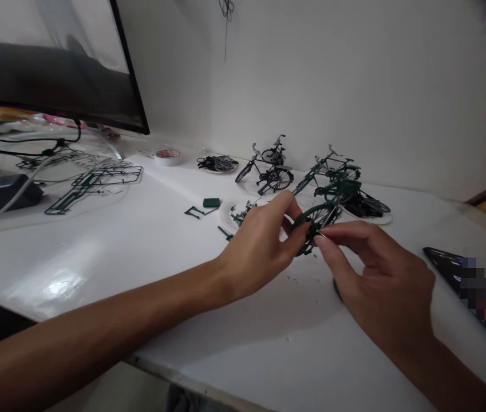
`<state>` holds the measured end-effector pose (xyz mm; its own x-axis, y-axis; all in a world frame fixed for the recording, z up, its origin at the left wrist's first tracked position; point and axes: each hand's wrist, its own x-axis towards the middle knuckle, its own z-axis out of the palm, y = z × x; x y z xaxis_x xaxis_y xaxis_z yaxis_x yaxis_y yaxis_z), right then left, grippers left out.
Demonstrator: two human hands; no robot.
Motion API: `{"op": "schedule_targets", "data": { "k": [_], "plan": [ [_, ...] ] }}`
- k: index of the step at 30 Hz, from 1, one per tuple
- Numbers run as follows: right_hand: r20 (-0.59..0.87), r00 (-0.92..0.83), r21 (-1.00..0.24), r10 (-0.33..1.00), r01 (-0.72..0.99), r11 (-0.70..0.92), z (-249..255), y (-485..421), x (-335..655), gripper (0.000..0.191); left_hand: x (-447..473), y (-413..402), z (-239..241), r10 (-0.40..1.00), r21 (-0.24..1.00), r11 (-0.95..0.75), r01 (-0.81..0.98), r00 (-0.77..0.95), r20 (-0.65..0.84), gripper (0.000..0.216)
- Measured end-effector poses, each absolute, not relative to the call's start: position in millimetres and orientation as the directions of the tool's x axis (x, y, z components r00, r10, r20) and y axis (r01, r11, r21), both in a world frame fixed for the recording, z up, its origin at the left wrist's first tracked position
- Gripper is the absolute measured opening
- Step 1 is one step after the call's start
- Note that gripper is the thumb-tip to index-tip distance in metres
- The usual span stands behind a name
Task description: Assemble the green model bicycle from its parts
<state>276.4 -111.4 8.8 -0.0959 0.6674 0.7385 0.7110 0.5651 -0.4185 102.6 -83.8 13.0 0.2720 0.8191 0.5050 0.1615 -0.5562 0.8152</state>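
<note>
My left hand [264,246] is closed around a dark green model bicycle [319,216], of which a spoked wheel with its mudguard shows between the hands. The rest of it is partly hidden by my fingers. Thumb and forefinger of my right hand [380,274] pinch a thin shiny piece [321,234] right against the model's dark middle. What exactly this piece is, I cannot make out. Behind my left hand lies a white paper plate [226,213] with small green parts on it. Tiny scraps [294,280] are scattered on the table below my hands.
Assembled model bicycles, one black [268,171] and one green [326,169], stand by the wall. Loose wheels [221,163], a tape roll [168,157] and a green block [211,202] lie leftward. Part frames [92,180] sit below a monitor [54,63]. A phone [453,272] lies right.
</note>
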Motion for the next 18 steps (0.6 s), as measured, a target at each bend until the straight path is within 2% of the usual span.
{"op": "schedule_targets", "data": {
  "k": [3,8,18],
  "plan": [
    [0.697,-0.052,-0.477,0.715,0.712,0.516,11.4,-113.6,276.4,0.007,102.5,-84.3,12.7,0.836,0.840,-0.524,0.139,0.274,0.476,0.010],
    [0.625,0.038,-0.602,0.780,0.660,0.450,16.8,-116.3,273.7,0.006,103.2,-86.4,12.7,0.850,0.871,-0.486,0.069,0.267,0.454,0.011],
    [0.674,0.003,-0.581,0.739,0.621,0.526,14.7,-113.9,277.3,0.011,103.8,-88.2,14.7,0.849,0.875,-0.482,0.046,0.272,0.453,0.010]
  ]
}}
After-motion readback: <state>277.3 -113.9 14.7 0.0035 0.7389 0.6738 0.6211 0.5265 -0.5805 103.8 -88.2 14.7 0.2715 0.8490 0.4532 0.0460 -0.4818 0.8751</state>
